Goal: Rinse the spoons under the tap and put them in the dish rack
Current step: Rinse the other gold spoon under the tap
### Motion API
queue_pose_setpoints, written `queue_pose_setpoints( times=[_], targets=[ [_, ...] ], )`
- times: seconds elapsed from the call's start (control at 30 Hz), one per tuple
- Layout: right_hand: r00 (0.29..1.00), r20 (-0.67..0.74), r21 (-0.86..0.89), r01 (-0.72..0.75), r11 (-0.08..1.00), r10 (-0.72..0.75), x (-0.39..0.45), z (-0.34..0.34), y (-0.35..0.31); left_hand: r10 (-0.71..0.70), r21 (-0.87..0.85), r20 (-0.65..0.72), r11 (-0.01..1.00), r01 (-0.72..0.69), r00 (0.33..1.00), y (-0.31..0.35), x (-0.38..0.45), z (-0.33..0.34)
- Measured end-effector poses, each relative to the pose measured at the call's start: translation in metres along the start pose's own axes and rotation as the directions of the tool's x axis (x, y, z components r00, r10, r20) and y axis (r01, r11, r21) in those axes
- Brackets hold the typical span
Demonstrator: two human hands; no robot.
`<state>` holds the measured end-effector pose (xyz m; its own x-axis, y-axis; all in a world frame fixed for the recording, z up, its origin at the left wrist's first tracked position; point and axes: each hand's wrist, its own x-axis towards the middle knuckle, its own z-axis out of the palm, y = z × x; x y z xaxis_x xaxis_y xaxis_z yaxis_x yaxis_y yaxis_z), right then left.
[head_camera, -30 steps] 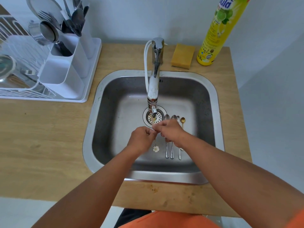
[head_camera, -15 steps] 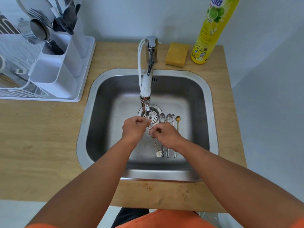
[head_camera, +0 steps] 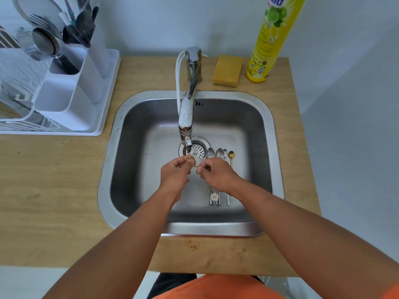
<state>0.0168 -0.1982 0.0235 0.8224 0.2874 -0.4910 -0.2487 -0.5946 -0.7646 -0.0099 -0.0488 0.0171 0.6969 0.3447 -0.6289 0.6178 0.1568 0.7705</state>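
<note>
The left hand (head_camera: 176, 172) and right hand (head_camera: 218, 174) are covering most of a thin gold spoon (head_camera: 207, 186), leaving only its stem and flower end showing. Its bowl is sitting under the tap (head_camera: 187, 126), too small and blurred to make out. The right hand is hiding the middles of the spoons lying in the sink (head_camera: 220, 198). The dish rack (head_camera: 64, 100) is running off the left edge, and the yellow bottle (head_camera: 272, 39) is being cut off at the top.

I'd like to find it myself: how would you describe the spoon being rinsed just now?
Start at the steel sink and follow the tap down to its spout. The gold spoon held there between both hands is the one; a white flower on its handle end distinguishes it from the spoons lying beside it.
</note>
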Motion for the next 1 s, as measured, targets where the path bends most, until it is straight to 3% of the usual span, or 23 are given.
queue_pose_setpoints(
  times=[0.3,0.47,0.57,0.7,0.87,1.0],
  targets=[
    [1.0,0.004,-0.021,0.027,0.999,-0.027,-0.001,-0.003,-0.006,-0.056,-0.07,-0.109,0.996,0.048,0.992,0.004,-0.005,0.013],
    [0.997,0.01,-0.022,0.071,0.997,-0.071,-0.004,0.001,-0.012,-0.152,-0.198,-0.22,0.974,0.108,0.964,0.011,-0.008,0.015],
    [0.996,-0.012,-0.018,0.085,0.996,-0.085,-0.005,0.0,-0.014,-0.183,-0.22,-0.142,0.964,0.149,0.973,0.018,-0.007,0.01],
    [0.997,0.018,0.055,0.08,0.995,-0.081,-0.003,-0.007,-0.011,-0.215,-0.276,0.076,0.934,0.228,0.974,0.016,-0.009,0.002],
    [0.99,0.081,0.119,0.102,0.988,-0.112,-0.009,-0.006,0.0,-0.179,-0.323,0.335,0.901,0.291,0.925,0.008,-0.016,-0.006],
    [0.979,0.109,0.181,0.15,0.972,-0.171,-0.014,-0.005,-0.001,-0.172,-0.394,0.387,0.858,0.331,0.906,0.004,-0.019,-0.002]
  ],
)
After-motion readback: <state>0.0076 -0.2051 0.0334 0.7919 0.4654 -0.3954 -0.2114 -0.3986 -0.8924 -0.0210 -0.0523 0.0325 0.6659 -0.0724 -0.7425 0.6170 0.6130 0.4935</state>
